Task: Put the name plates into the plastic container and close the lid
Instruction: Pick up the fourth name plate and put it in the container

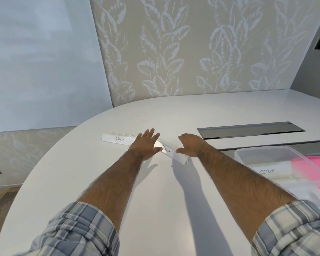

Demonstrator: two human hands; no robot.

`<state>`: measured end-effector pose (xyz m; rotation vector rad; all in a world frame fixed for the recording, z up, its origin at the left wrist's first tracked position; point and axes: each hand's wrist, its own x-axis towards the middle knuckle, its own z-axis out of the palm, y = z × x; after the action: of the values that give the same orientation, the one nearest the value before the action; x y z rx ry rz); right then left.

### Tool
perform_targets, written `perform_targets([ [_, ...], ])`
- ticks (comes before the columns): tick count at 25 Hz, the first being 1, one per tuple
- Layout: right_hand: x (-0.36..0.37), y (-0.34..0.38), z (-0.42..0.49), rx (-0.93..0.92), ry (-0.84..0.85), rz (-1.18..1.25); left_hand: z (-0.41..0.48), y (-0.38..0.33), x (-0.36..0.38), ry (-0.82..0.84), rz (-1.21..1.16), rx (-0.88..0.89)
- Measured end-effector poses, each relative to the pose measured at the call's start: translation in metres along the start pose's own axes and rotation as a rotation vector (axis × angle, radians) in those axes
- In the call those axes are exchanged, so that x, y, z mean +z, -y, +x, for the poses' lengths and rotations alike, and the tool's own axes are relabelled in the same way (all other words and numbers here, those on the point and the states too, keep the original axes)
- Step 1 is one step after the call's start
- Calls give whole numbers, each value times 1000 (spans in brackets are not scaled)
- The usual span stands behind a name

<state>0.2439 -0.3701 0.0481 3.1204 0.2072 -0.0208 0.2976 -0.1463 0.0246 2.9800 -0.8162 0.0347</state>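
Two clear name plates with white cards lie on the white table: one reading PANDA (pixel 119 139) at the left, one reading PENGUIN (pixel 171 153) angled toward me in the middle. My left hand (pixel 146 143) hovers with spread fingers over where the two plates meet, its thumb touching the PENGUIN plate. My right hand (pixel 190 145) is just right of that plate, fingers curled downward, thumb near the plate's edge. Neither hand holds anything. The clear plastic container (pixel 277 151) stands at the right with an OSTRICH plate (pixel 268 171) inside. A pink lid (pixel 314 174) rests on its right side.
Two dark rectangular cable hatches (pixel 251 129) are set into the table behind the container. A leaf-patterned wall panel stands past the table's far edge. The table's rounded edge curves along the left.
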Motion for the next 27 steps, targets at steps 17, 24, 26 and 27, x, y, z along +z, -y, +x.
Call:
perform_targets([
  [17,35,-1,19,42,138,-15,17,5,29,42,-16,62],
  [24,34,-11,15,14,162,39,18,-6,36,58,-59,60],
  [26,35,-13,14,11,169,51,18,-7,38,102,-126,0],
  [27,36,-13,13,10,170,42,17,-8,39,117,-149,-23],
])
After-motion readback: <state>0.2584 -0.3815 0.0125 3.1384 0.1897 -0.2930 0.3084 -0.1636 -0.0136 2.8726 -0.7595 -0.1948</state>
